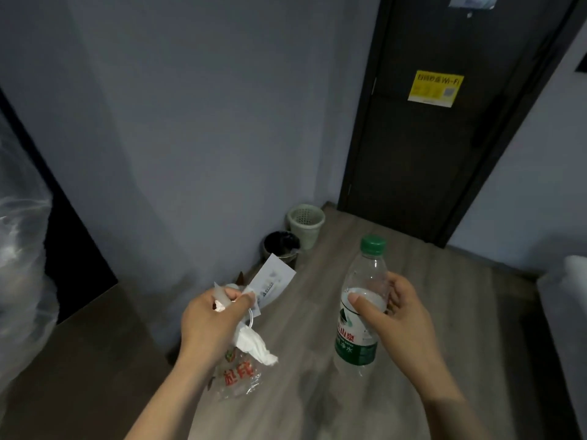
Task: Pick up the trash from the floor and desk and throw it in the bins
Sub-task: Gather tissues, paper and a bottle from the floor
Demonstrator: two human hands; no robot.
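Hands full, a person carries trash across a wood floor [413, 312] toward two bins against the far wall [190, 122]. Right hand [394, 315] is clamped around a bottle [360, 315], upright, green-capped and nearly empty, thumb across the label's top. Left hand [216, 315] is closed on a mixed bunch: a white card [274, 279] sticking up toward the bins, a crumpled tissue [254, 344] hanging below the fist, and a clear printed wrapper [238, 376] dangling lowest.

A dark door [444, 138] with a yellow Wi-Fi notice [435, 88] stands at far right; clear plastic sheeting [19, 249] fills the left edge, and something pale, only partly seen, sits at the right edge. The pale slotted bin [306, 225] stands farther off, with the black-lined bin [281, 247] just beside it and nearer. Both are well apart from the hands.

Judged from here, the drop is best made close over a bin's mouth, since the tissue and wrapper are light and could drift or snag on a rim. The loose bunch likely suits the lined bin and the bottle the slotted one, though nothing visible marks either. Releasing one hand at a time would keep the card from slipping out early.
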